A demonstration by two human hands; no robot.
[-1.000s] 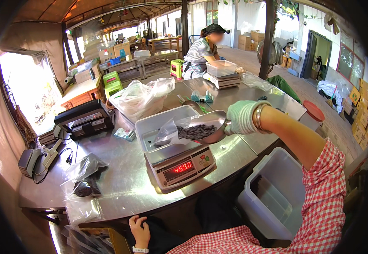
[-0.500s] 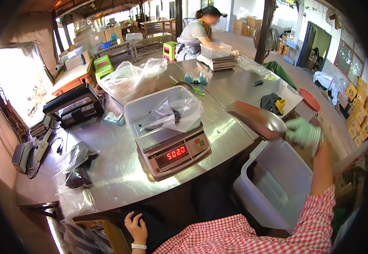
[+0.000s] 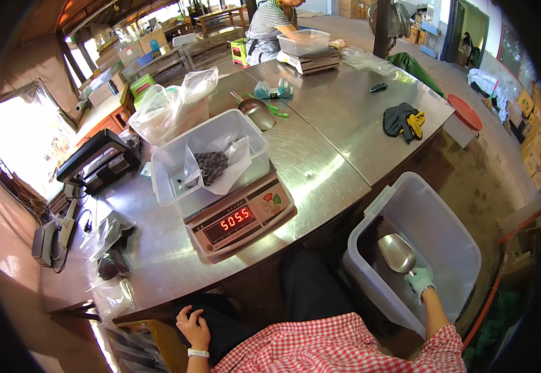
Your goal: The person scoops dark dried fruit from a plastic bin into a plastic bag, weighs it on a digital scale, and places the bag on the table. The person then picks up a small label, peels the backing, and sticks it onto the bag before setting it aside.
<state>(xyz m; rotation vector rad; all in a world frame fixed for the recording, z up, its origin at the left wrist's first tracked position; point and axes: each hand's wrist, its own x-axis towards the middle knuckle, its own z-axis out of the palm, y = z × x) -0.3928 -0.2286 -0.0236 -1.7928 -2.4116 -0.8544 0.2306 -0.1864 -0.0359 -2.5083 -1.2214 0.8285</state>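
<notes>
My gloved right hand (image 3: 421, 283) grips a metal scoop (image 3: 396, 250) down inside the large translucent tub (image 3: 451, 236) at lower right; dark pieces lie along the tub's left side. My bare left hand (image 3: 193, 324) rests with loosely curved, separated fingers on my dark-trousered thigh and holds nothing. On the steel table, a scale (image 3: 245, 221) with a lit red display carries a clear plastic container (image 3: 252, 143). In it stands an open bag (image 3: 233, 171) holding dark lumpy pieces.
Steel table (image 3: 326, 130) bears a second scoop (image 3: 257, 113), a basket of bags (image 3: 177, 99), dark-yellow gloves (image 3: 401, 121), a black machine (image 3: 93, 161) and dark bagged goods (image 3: 112, 248). Across it, a person (image 3: 267, 31) reaches into a container on another scale.
My right hand has moved the scoop from above the bag, rightward and down into the tub. The bag has settled more upright with dark pieces in it. My view has tilted downward.
</notes>
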